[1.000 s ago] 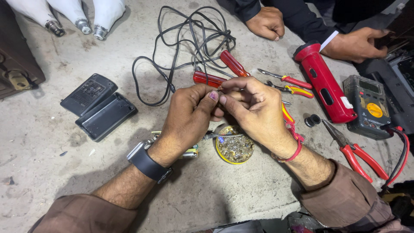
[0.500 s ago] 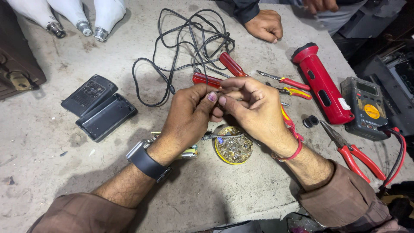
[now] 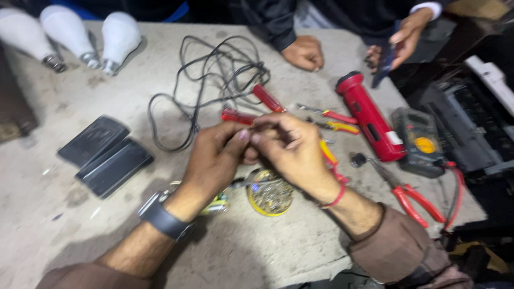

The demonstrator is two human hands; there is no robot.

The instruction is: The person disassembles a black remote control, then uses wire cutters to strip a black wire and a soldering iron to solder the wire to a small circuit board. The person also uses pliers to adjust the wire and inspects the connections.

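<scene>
Dusty grey worktop (image 3: pixel 64 235): left hand (image 3: pixel 217 158), right hand (image 3: pixel 292 150) pinch something tiny, unidentifiable.

Left hand: your left hand (image 3: pixel 217 160), dark watch at the wrist, is pinched fingertip to fingertip against the right; what it grips is too small to tell.
Right hand: your right hand (image 3: pixel 292 150), red thread at the wrist, is closed the same way.
Beneath hands: round yellow-rimmed tin of metal scraps (image 3: pixel 270 194).
Behind hands: red-handled screwdriver (image 3: pixel 269 98), tangled black cable (image 3: pixel 217 80).
Right side: red cylindrical torch (image 3: pixel 369 116), red-handled pliers (image 3: pixel 409 192).
</scene>
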